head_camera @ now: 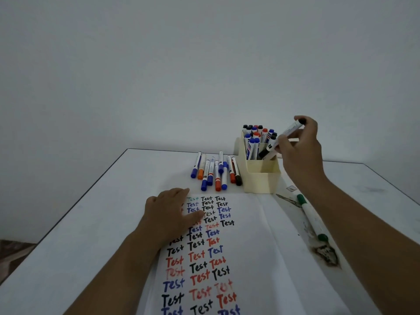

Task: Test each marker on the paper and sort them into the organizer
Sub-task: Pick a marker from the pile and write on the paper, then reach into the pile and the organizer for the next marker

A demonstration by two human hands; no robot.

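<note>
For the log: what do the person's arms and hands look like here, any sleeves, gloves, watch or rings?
Both forearms are bare as far as the frame shows; no sleeve edge is in view. The left hand and right hand wear no gloves. No watch, bracelet or ring shows on either wrist or on the visible fingers.

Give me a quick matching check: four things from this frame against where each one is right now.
Things:
1. black marker
2. green marker
3. left hand
4. loose markers

Places:
A. lying on the table right of the paper
B. lying in a bunch left of the organizer
C. resting on the paper
D. held in the right hand over the organizer

Pairs: 1-D, 2-A, 3-C, 4-B
</note>
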